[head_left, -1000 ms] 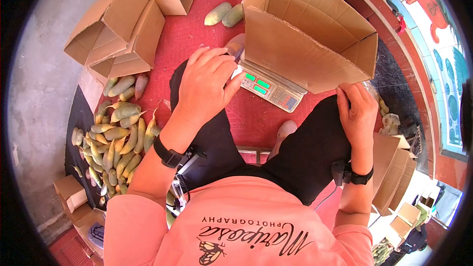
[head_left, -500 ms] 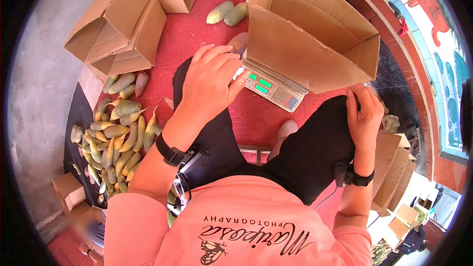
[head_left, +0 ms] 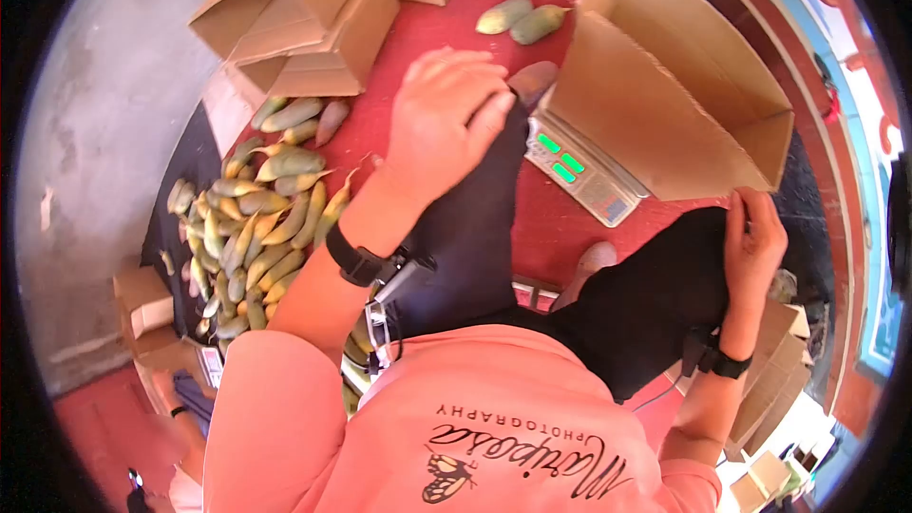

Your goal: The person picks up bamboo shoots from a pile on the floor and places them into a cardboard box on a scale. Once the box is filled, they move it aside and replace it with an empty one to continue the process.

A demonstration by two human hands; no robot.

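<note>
My left hand [head_left: 446, 119], slightly blurred, hovers over my left knee, its thumb apart from the fingers and nothing in it. To its right is a digital scale [head_left: 608, 204] with lit green displays. A tall, open cardboard box [head_left: 655, 114] stands tilted on the scale. My right hand [head_left: 757, 237] rests by my right knee, fingers loosely bent and holding nothing, the fingertips right at the box's near lower corner. Two green radishes [head_left: 504, 15] lie on the red floor beyond my left hand.
A large heap of green radishes [head_left: 275, 218] covers the floor at left. Behind it stand more open cardboard boxes [head_left: 323, 9]. Flattened cardboard [head_left: 774, 380] leans at lower right. Another person's arm [head_left: 176, 408] shows at lower left.
The view has swung left, so the scene sits further right. My left hand has drawn back from the scale towards my knee. My right hand stays by the box corner.
</note>
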